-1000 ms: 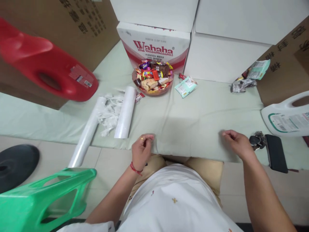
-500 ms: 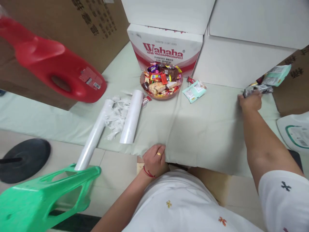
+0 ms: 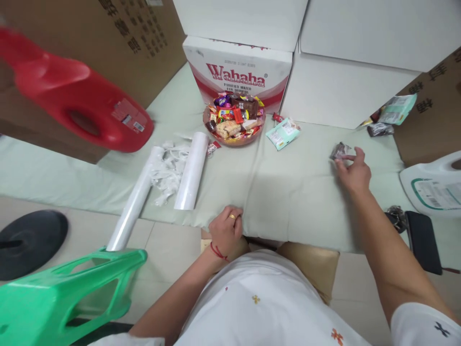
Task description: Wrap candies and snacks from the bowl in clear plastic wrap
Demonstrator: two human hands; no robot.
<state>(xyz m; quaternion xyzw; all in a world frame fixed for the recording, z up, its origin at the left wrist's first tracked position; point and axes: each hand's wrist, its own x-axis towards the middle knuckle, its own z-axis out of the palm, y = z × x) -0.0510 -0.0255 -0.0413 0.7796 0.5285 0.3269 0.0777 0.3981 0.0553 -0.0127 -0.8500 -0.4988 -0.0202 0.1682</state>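
My right hand (image 3: 354, 170) is above the right part of the cloth-covered table, thumb and fingers pinched on a small snack in a dark, clear-topped wrapper (image 3: 339, 150). My left hand (image 3: 227, 226), with a ring and a red string bracelet, rests as a loose fist on the table's front edge; nothing shows in it. Farther right lie another dark-wrapped snack (image 3: 380, 129) and a mint-green packet (image 3: 398, 109), against the boxes. A second mint-green packet (image 3: 283, 133) lies beside a bowl (image 3: 236, 141) heaped with wrapped sweets and snacks.
Two white plastic-film rolls (image 3: 191, 170) and crumpled film (image 3: 167, 173) lie on the left. A red jug (image 3: 82, 96) and green plastic stool (image 3: 32, 302) are nearer the left side. At right are a white jug (image 3: 435, 185), keys (image 3: 396, 217) and a black case (image 3: 424, 242). Boxes line the back.
My right hand has moved left and nearer from the pile at the far right, bringing one dark-wrapped snack with it. The left hand keeps its place on the table edge.
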